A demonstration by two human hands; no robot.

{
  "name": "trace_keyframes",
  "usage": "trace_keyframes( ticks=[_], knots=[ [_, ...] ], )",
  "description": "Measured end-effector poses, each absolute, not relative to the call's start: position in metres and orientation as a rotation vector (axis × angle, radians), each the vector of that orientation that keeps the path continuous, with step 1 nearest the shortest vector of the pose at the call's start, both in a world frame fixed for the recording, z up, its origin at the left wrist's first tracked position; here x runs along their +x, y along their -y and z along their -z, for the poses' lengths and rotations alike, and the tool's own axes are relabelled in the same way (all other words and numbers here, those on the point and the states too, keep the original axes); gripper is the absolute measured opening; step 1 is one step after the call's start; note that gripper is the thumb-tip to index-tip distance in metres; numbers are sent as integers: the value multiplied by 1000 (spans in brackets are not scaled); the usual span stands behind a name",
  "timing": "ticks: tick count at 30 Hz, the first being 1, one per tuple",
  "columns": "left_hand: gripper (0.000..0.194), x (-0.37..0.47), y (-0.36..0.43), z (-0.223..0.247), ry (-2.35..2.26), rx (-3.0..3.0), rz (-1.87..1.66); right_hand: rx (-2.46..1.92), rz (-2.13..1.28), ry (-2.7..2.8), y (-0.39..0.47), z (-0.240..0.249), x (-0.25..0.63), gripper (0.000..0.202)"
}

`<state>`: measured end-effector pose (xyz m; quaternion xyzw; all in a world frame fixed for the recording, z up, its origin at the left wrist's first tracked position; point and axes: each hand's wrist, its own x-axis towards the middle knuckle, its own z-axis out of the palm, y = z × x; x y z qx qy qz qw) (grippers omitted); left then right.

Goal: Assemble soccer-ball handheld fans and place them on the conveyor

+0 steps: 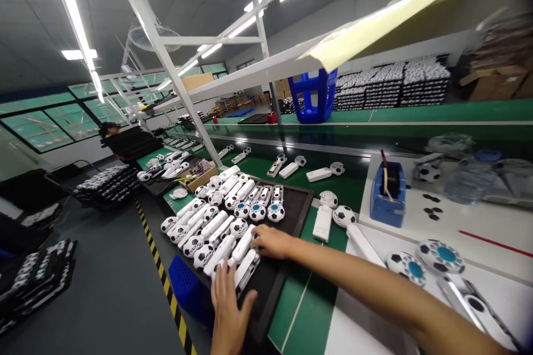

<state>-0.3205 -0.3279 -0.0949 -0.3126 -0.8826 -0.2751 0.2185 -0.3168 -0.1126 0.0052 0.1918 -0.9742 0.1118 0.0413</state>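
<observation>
A black tray (296, 213) holds several rows of white handheld fans (214, 226) with black-and-white football-patterned heads. Some fans in its far row have their casings open, with blue discs showing in the heads. My right hand (272, 242) reaches across from the right, its fingers bent around the end of a white fan handle (242, 245) in the near row. At the tray's near edge, my left hand (228, 310) has its fingers stretched and the thumb apart. Its fingertips touch the ball end of the nearest fan (247, 272), whose casing shows an opened side.
Fan parts (322, 224) lie right of the tray, near a blue tape dispenser (388, 191). More fans (320, 174) rest along the green conveyor line. A blue basket (314, 97) stands behind. One person (129, 141) sits at the far left. A blue bin (187, 291) is below the tray.
</observation>
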Motion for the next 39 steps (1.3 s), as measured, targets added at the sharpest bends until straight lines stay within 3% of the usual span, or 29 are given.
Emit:
trace_keyframes(
  ticks=[3, 7, 13, 16, 20, 26, 33, 39],
  knots=[
    [30, -311, 324, 99, 2346, -1028, 537, 457, -345, 2938, 115, 7, -317, 43],
    [36, -318, 323, 100, 2298, -982, 482, 114, -342, 2882, 74, -9, -282, 43],
    [32, -319, 307, 92, 2330, -895, 465, -933, -350, 2753, -10, -38, -203, 46],
    [30, -316, 291, 87, 2364, -825, 477, -1108, -525, 2824, -26, -31, -167, 46],
    [32, -323, 281, 83, 2332, -824, 490, -1117, -831, 2867, -26, -27, -144, 21],
    [33, -347, 311, 91, 2185, -848, 659, -717, -1127, 2887, 14, -59, -165, 24],
    [36, -344, 335, 92, 2249, -797, 867, -508, -1101, 3066, 115, -35, -219, 27],
    [38, -347, 341, 89, 2377, -763, 1020, -122, -797, 3153, 117, -23, -212, 26]
  ],
)
